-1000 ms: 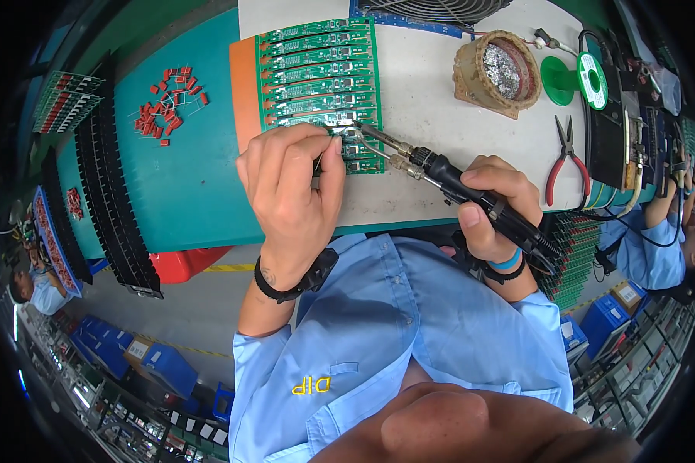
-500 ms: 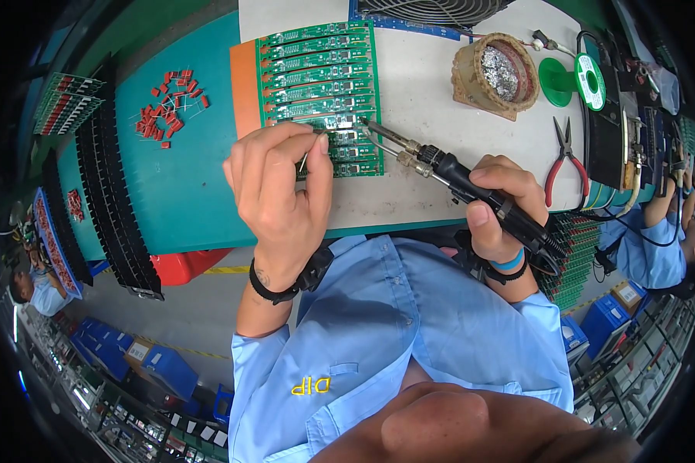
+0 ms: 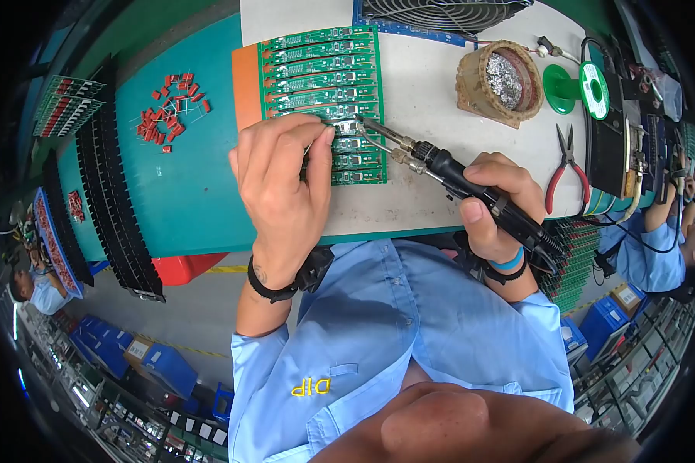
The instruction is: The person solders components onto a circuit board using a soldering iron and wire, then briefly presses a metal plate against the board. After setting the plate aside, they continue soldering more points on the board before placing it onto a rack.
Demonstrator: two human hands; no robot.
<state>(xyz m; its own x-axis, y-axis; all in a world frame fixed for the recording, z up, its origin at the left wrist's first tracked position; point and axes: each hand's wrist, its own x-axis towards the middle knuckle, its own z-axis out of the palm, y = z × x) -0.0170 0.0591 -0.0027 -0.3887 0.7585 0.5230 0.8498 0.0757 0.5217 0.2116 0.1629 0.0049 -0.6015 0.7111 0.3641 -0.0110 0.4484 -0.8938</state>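
Observation:
A panel of green circuit boards [image 3: 322, 85] in several long strips lies on an orange sheet [image 3: 246, 91]. My right hand [image 3: 502, 202] is wrapped round a black soldering iron [image 3: 449, 168] with a thin metal tube beside its shaft. The iron's tip touches or hovers just over a strip in the lower half of the panel; which, I cannot tell. My left hand [image 3: 285, 185] rests over the panel's lower left, thumb and forefinger pinched close to the tip. What they hold is mostly hidden; a thin piece shows at the fingertips.
Loose red components [image 3: 170, 112] with wire leads lie on the green mat [image 3: 201, 208]. On the right are a crusted pot [image 3: 478, 85] of silvery scraps, a green solder spool [image 3: 592, 90] and red-handled pliers [image 3: 567, 170]. A fan [image 3: 444, 9] stands behind; black racks [image 3: 109, 177] are at left.
The iron's tip and my left fingertips have shifted slightly up the panel in relation to the strips. The view has shifted a little; both hands keep their grip.

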